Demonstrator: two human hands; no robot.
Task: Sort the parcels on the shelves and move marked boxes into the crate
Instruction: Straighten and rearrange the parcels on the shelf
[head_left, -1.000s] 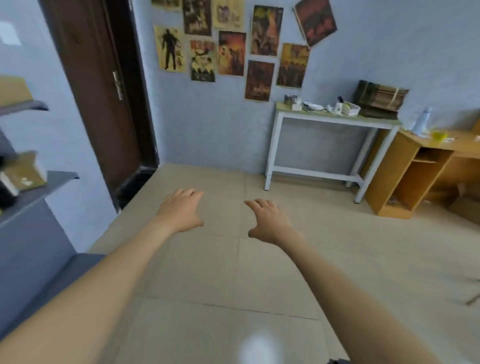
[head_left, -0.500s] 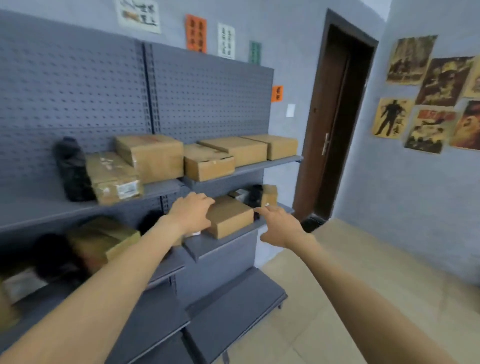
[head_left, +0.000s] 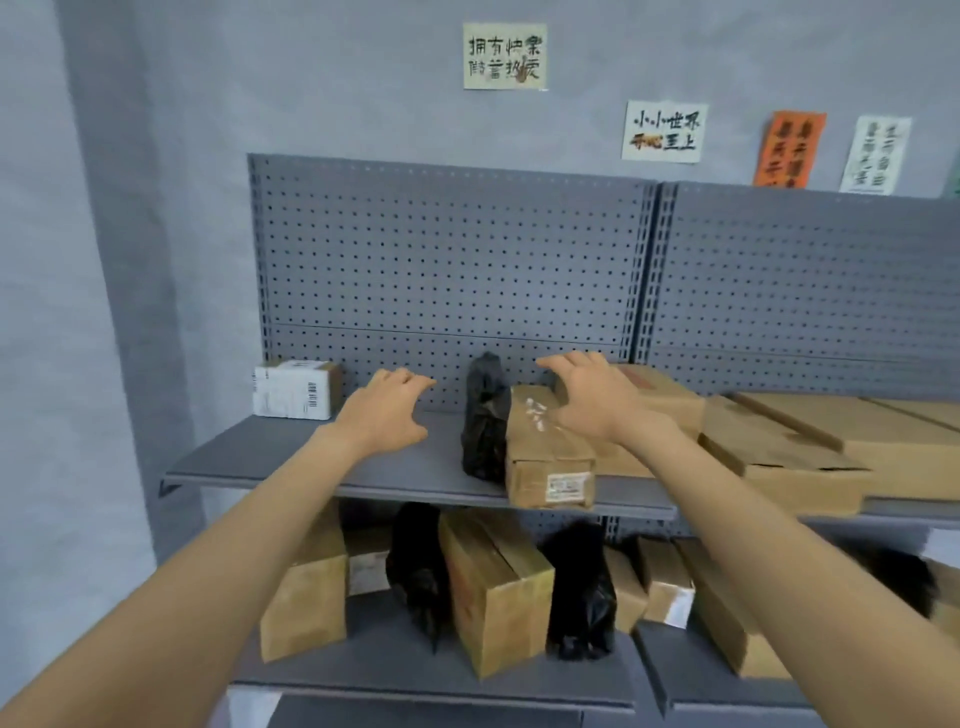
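While both bare forearms stretch forward from the lower corners, the nearest goods sit beneath them on the lower grey metal shelf (head_left: 363, 670). A plain brown cardboard box (head_left: 306, 597) stands on end at the left, with a crumpled black plastic bag parcel (head_left: 418, 566) just beside it. Next comes a long brown cardboard carton (head_left: 498, 587) tilted on its end, then a second black bag parcel (head_left: 579, 592) just beside its right side. A cluster of small brown boxes (head_left: 665, 582) lies further right, partly hidden by the right forearm.

One level up, the left hand (head_left: 382, 410) hovers over a bare stretch of the upper grey metal shelf (head_left: 415, 473), fingers spread and loosely bent, gripping nothing. The right hand (head_left: 587, 400) is likewise released, fingers splayed. It is poised over the rear of a narrow brown cardboard box with a printed label on its front end (head_left: 550, 467); whether the palm touches it cannot be told. An upright black plastic-wrapped parcel (head_left: 485, 421) stands between the two hands, against the left side of that labelled box. To the right lie large flat brown cardboard cartons (head_left: 805, 452), overlapping one another. At the shelf's far left corner, well apart from the rest, rests a small white box with a barcode sticker (head_left: 296, 389).

Behind the parcels rises a grey perforated metal back panel (head_left: 447, 260). On the pale grey wall above hang a cream paper sign with black characters (head_left: 504, 55), a white paper sign (head_left: 665, 131), an orange paper slip (head_left: 789, 149) and another white slip (head_left: 875, 155).
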